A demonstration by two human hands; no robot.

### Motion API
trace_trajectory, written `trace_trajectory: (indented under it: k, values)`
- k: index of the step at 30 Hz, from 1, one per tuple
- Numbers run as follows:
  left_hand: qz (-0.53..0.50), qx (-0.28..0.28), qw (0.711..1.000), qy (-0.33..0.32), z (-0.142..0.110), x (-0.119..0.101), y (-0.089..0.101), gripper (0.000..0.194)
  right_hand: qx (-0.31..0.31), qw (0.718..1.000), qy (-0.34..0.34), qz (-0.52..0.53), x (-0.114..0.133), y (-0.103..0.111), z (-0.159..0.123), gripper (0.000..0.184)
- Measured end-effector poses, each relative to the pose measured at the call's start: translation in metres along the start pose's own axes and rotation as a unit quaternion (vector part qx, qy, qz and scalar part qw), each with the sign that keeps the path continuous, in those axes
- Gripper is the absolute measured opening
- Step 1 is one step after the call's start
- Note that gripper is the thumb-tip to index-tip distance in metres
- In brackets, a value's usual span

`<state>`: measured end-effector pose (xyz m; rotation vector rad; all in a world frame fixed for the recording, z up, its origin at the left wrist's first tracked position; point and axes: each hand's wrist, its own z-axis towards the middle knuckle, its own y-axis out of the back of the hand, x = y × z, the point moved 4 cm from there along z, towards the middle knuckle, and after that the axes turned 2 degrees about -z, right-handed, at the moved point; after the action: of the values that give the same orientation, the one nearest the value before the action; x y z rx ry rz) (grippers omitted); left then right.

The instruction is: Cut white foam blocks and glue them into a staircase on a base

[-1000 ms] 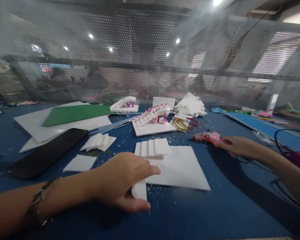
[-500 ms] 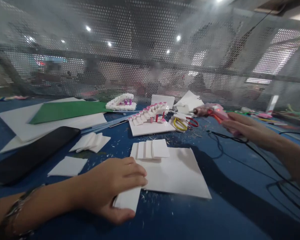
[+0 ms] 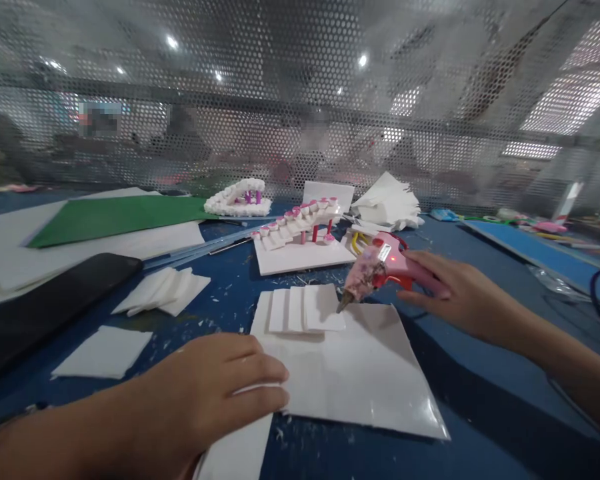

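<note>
My right hand (image 3: 455, 297) is wrapped round the handle of a pink hot glue gun (image 3: 380, 263). The gun's nozzle points down and left, by the right edge of several overlapping white squares (image 3: 305, 310), stepped like stairs. These squares sit at the upper left of a white board (image 3: 375, 373) on the table. My left hand (image 3: 220, 393) lies flat, fingers stretched toward the board's left side, its thumb hidden. Under that hand a white strip (image 3: 237, 450) shows. To its left are a single white square (image 3: 103, 352) and a small pile of white squares (image 3: 163, 291).
Behind the board stands a model staircase (image 3: 300, 223) on red posts. A white model with purple posts (image 3: 240, 199) is further back. A black phone-like slab (image 3: 60, 307), a green sheet (image 3: 125, 217) and clear glue sticks (image 3: 200, 245) lie left. White scraps (image 3: 387, 203) are piled behind the gun.
My right hand has brought the glue gun left and down, from the right side to just above the white squares. My left hand stays on the strip. The view has shifted slightly.
</note>
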<state>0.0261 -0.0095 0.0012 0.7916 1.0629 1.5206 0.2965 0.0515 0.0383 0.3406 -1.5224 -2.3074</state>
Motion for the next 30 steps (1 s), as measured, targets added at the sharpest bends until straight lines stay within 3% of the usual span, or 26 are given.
trace_trajectory:
  k: [6, 12, 24, 30]
  values:
    - [-0.004, -0.016, 1.000, -0.007, -0.0097, 0.0035, -0.0103, 0.051, 0.009, 1.000, 0.012, 0.008, 0.0023, -0.0026, -0.0005, 0.040]
    - [0.000, -0.016, 1.000, -0.004, -0.0093, 0.0029, -0.0087, 0.050, 0.043, 0.999, 0.005, 0.023, 0.0035, -0.0022, 0.0001, 0.035]
    - [-0.020, -0.035, 0.999, 0.010, -0.0074, 0.0024, -0.0082, 0.048, 0.004, 1.000, 0.019, 0.024, 0.0048, 0.0002, -0.0003, 0.028]
    - [-0.034, -0.031, 0.999, 0.015, -0.0085, 0.0033, -0.0112, 0.049, 0.025, 0.999, -0.007, 0.020, 0.0060, 0.0020, 0.0003, 0.028]
